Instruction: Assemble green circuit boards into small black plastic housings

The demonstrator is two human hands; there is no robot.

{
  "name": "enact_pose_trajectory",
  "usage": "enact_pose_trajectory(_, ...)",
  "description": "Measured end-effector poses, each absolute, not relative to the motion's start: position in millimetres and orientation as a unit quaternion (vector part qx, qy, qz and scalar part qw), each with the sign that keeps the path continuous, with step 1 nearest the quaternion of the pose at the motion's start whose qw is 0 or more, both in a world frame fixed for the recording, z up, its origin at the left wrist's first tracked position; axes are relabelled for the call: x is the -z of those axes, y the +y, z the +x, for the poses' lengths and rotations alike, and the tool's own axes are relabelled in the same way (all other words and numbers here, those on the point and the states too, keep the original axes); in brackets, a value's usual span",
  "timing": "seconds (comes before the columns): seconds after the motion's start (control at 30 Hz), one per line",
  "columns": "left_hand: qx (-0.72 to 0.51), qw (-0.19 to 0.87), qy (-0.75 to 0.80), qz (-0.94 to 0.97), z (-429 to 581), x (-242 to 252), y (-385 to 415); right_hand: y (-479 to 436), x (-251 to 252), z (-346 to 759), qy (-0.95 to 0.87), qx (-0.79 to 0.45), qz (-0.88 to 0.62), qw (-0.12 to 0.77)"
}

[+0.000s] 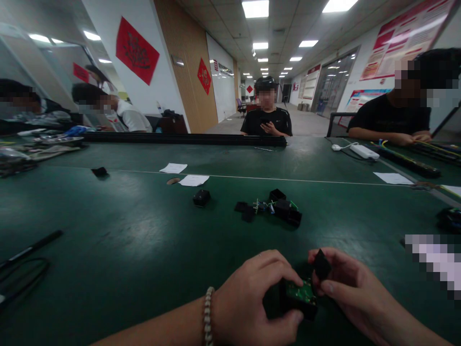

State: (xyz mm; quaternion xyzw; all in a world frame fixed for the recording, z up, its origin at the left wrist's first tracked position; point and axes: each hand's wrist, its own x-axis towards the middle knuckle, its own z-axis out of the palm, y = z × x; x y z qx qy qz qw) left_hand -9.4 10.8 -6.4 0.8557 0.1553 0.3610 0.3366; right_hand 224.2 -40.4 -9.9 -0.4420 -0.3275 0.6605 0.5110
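Observation:
My left hand (252, 298), with a beaded bracelet at the wrist, grips a small black plastic box (304, 310) from its left side. A green circuit board (300, 290) shows in the box's open top. Just right of it, my right hand (349, 281) pinches a small flat black cover (321, 264) between thumb and fingers, tilted above the board's right edge. Farther up the green table (144, 250) lies a cluster of black box parts (283, 207) with small circuit boards and wires. To its left sits a closed-looking black box (201, 197).
White paper slips (194, 180) lie near the table seam. A black cable (32, 250) is at the left, and a white power strip (363, 152) at the far right. Long black bars (187, 139) run along the far edge. Several people sit around the table.

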Motion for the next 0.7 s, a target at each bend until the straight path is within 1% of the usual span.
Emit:
enact_pose_trajectory(0.17,-0.354,0.334,0.161,0.858,-9.5,8.9,11.5,-40.5,12.5,224.7,-0.330,-0.657,-0.441,0.515)
enact_pose_trajectory(0.33,-0.351,0.340,0.162,0.857,-10.1,9.0,12.7,-39.7,15.6,226.9,-0.349,-0.671,-0.426,0.497)
enact_pose_trajectory(0.43,-0.357,0.339,0.160,0.855,-10.2,7.4,12.1,-40.1,16.0,226.6,-0.348,-0.670,-0.415,0.507)
enact_pose_trajectory(0.7,-0.362,0.340,0.154,0.854,-9.8,6.5,11.7,-40.2,6.3,221.2,-0.352,-0.666,-0.416,0.510)
